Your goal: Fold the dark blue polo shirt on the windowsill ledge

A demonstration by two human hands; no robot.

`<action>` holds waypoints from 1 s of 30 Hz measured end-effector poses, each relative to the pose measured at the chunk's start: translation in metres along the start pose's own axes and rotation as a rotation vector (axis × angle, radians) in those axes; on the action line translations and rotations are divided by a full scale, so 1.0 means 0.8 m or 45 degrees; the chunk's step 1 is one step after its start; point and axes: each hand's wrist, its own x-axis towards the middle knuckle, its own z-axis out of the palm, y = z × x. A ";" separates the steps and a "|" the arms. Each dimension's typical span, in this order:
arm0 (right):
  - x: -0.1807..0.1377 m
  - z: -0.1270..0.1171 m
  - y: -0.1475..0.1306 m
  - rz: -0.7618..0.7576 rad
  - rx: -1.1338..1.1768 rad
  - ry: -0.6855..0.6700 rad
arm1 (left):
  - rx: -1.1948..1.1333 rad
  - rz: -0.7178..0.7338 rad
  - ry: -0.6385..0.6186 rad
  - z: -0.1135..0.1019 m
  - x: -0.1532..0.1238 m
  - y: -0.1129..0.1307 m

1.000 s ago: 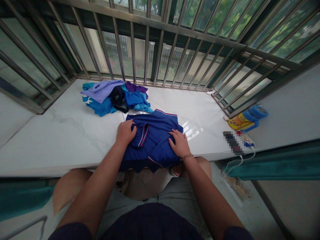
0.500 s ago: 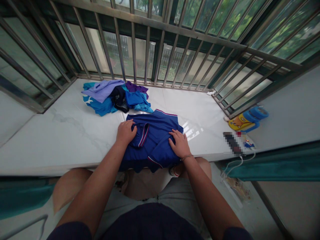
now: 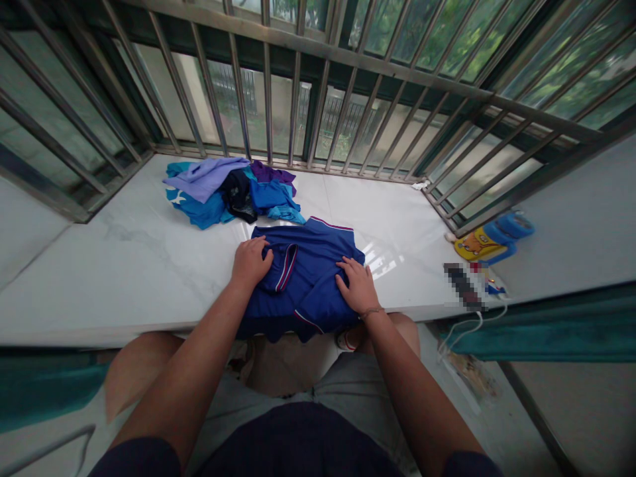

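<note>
A dark blue shirt (image 3: pixel 313 265) with red and white trim lies partly folded on the white marble sill (image 3: pixel 124 265), its lower edge hanging over the front. My left hand (image 3: pixel 251 262) rests on the shirt's left side by the striped collar, fingers curled on the cloth. My right hand (image 3: pixel 356 286) lies flat on the right side of the shirt, fingers spread forward.
A heap of blue, lilac and purple clothes (image 3: pixel 228 189) lies behind the shirt near the metal window bars (image 3: pixel 298 86). A yellow and blue toy (image 3: pixel 491 238) and a white cable (image 3: pixel 472 324) sit at the right end of the sill.
</note>
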 end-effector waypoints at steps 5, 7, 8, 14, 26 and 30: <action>0.000 -0.001 -0.001 -0.002 0.009 0.007 | 0.006 -0.008 -0.002 0.000 0.000 0.000; 0.000 -0.001 -0.002 0.000 0.009 0.003 | 0.003 -0.002 -0.002 -0.001 0.000 0.000; 0.000 -0.001 -0.002 0.002 0.008 0.000 | 0.005 0.000 -0.001 -0.002 0.000 0.000; 0.000 -0.001 -0.002 0.009 -0.004 0.000 | 0.030 0.005 -0.001 -0.004 0.001 0.001; -0.001 -0.001 -0.003 0.006 -0.006 0.010 | 0.038 0.005 -0.014 -0.005 0.001 0.002; 0.000 -0.001 -0.003 0.010 -0.013 0.002 | 0.043 -0.009 -0.037 -0.007 0.001 0.004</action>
